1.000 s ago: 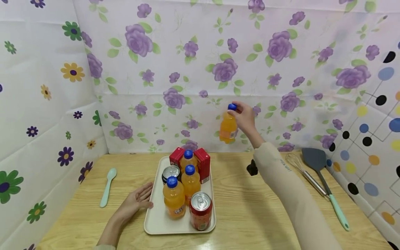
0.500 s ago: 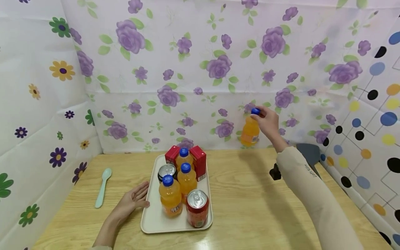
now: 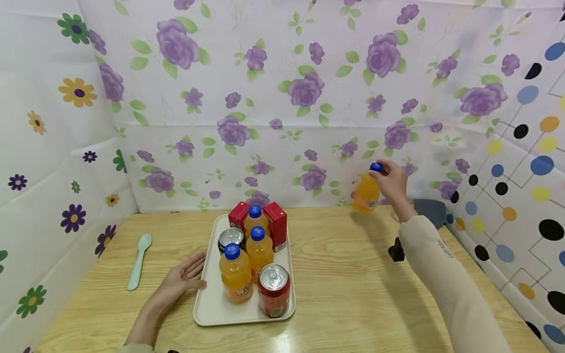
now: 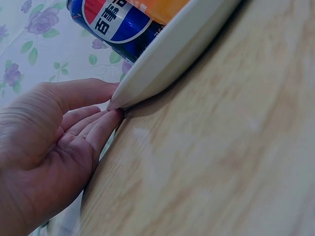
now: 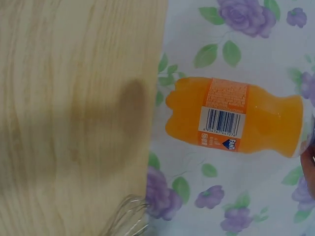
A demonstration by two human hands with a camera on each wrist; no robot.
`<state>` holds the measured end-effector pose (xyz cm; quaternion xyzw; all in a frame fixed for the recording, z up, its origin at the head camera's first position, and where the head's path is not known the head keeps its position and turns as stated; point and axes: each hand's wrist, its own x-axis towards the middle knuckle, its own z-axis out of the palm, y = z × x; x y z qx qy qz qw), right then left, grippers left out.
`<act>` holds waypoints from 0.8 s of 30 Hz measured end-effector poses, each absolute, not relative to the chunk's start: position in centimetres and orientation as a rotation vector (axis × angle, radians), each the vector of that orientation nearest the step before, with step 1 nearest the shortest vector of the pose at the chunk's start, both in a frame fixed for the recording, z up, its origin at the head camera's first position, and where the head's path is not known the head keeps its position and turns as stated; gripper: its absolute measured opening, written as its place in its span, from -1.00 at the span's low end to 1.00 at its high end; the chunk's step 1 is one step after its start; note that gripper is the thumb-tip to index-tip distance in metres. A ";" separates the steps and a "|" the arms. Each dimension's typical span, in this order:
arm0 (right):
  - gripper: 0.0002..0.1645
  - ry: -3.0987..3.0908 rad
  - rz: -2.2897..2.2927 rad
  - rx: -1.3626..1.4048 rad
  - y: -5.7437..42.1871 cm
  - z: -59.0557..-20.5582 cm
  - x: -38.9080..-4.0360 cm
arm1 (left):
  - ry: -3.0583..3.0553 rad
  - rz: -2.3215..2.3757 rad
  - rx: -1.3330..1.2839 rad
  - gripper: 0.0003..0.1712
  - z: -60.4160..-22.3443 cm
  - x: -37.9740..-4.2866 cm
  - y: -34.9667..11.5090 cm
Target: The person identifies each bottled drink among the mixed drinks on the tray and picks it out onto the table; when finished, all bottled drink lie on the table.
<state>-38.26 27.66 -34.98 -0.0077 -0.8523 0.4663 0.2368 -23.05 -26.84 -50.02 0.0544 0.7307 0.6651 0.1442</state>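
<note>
My right hand (image 3: 394, 180) pinches an orange soda bottle (image 3: 365, 193) by its blue cap, holding it tilted near the back of the table; the right wrist view shows the bottle's barcode label (image 5: 222, 115). My left hand (image 3: 176, 282) touches the left rim of a cream tray (image 3: 206, 310), its fingers mostly straight and palm showing. In the left wrist view, thumb and fingertips meet the tray edge (image 4: 170, 66). Standing on the tray are several orange soda bottles (image 3: 236, 274), a red can (image 3: 273, 291), a dark Pepsi can (image 3: 230, 239) and red boxes (image 3: 275, 225).
A pale green spoon (image 3: 139, 262) lies left of the tray. On the right, my sleeve partly covers a dark spatula (image 3: 430, 211); a whisk (image 5: 129, 216) shows in the right wrist view. Patterned cloth (image 3: 265, 98) hangs behind the wooden table (image 3: 335, 274).
My right hand has carried the bottle rightward and lowered it toward the table's back edge. My left hand stays at the tray rim. The head view has shifted slightly.
</note>
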 end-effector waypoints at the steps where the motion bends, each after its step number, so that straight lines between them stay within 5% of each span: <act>1: -0.43 -2.343 1.273 -0.041 27.9 -35.3 -38.2 | 2.108 1.915 0.154 0.06 -50.0 -23.1 -26.8; 24: -0.39 -2.299 1.368 -0.274 30.3 -38.9 -38.2 | 2.125 1.911 0.153 0.06 -50.1 -22.8 -26.9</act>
